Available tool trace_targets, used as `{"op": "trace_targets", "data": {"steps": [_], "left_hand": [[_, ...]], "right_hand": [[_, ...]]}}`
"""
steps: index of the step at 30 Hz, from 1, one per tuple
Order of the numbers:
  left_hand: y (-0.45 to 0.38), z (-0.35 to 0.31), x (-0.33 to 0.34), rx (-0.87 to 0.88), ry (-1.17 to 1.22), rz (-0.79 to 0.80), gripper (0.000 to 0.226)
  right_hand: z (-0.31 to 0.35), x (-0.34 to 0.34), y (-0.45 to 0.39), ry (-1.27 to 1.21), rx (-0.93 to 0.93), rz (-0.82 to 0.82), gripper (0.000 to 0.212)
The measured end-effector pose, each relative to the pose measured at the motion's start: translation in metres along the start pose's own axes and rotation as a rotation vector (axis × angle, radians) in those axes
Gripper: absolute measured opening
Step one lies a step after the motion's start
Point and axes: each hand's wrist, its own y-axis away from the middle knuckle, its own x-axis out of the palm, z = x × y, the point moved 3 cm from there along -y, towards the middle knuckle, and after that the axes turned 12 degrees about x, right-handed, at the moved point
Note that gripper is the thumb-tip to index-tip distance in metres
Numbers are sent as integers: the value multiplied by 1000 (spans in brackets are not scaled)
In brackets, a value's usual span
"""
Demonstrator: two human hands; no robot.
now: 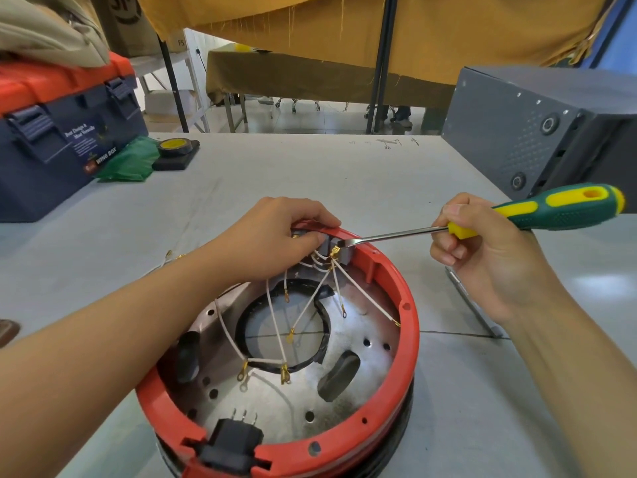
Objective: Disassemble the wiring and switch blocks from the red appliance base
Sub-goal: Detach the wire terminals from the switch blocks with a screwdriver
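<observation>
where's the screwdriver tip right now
In the head view, the screwdriver tip sits at the far rim of the red base, against the grey switch blocks, just right of the left hand.

Red ring base [410,326] with silver metal floor; white wires [275,319] ending in gold terminals; grey switch blocks [339,251]; black plug socket [234,443]. Screwdriver [565,208]: green handle with yellow patches, silver shaft. Toolbox [51,139]: navy body, orange-red lid. Green bag [129,160]. Pale grey table [344,167]. Mustard cloth [413,29].
</observation>
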Motion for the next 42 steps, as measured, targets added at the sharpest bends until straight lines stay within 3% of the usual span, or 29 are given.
{"op": "trace_targets", "data": {"steps": [11, 20, 27, 42], "left_hand": [[0, -1, 0, -12, -2, 4, 26], [1, 1, 1, -21, 2, 3, 25], [1, 0, 0, -15, -8, 5, 26], [0, -2, 1, -4, 3, -10, 26]], "right_hand": [[-1, 3, 0, -82, 17, -56, 21], [13, 3, 8, 84, -141, -5, 29], [18, 6, 15, 332, -240, 35, 12], [26, 20, 32, 586, -354, 98, 18]]}}
